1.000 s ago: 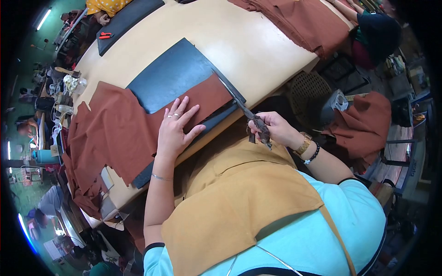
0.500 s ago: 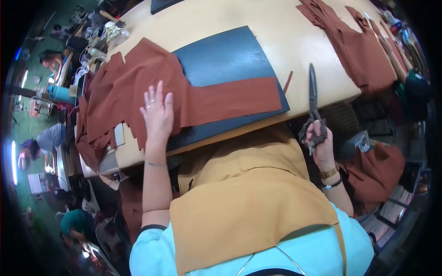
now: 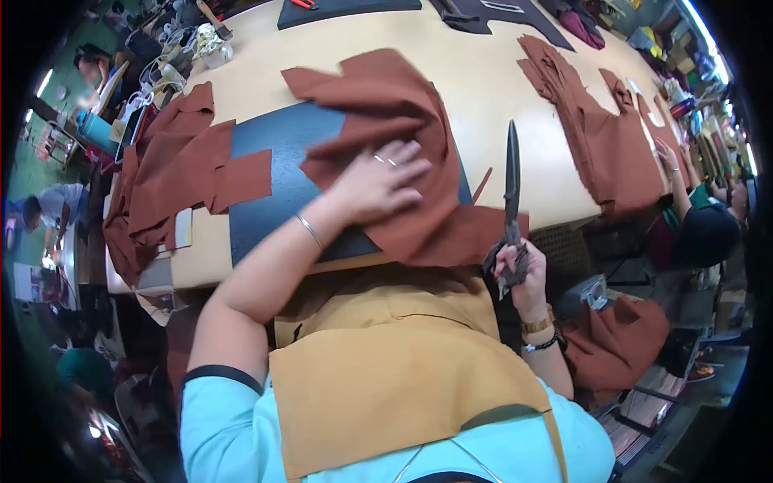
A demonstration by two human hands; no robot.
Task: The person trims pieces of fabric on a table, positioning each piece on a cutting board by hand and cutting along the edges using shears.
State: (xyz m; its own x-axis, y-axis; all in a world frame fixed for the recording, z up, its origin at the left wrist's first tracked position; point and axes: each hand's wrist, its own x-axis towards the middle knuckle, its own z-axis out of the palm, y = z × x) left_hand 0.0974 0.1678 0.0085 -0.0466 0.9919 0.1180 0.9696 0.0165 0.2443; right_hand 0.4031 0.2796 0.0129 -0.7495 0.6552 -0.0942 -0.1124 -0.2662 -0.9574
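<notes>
My left hand (image 3: 382, 182) lies with fingers stretched out on a rumpled piece of reddish-brown leather (image 3: 394, 88). That piece looks soft and covers the right part of a dark blue-grey cutting board (image 3: 278, 221); its lower end hangs past the table's front edge. In my right hand (image 3: 525, 274) are long shears (image 3: 512, 173), blades pointing up and away from me, handles wrapped in dark material. The blades look closed. A thin brown strip (image 3: 482, 184) lies just left of them. Another reddish-brown leather piece (image 3: 173, 165) rests left of the board, partly over it.
A stack of reddish-brown leather (image 3: 588, 137) lies on the table's right side, near another person's hand (image 3: 667, 154). A jar (image 3: 213, 50) and brush (image 3: 211, 18) stand at the back left. A second dark board (image 3: 346, 10) is at the far edge. More leather (image 3: 616, 342) hangs at right.
My left hand has moved right, and one leather piece has shifted right with it, baring the board's left part. The shears stay in my right hand. The view has shifted slightly.
</notes>
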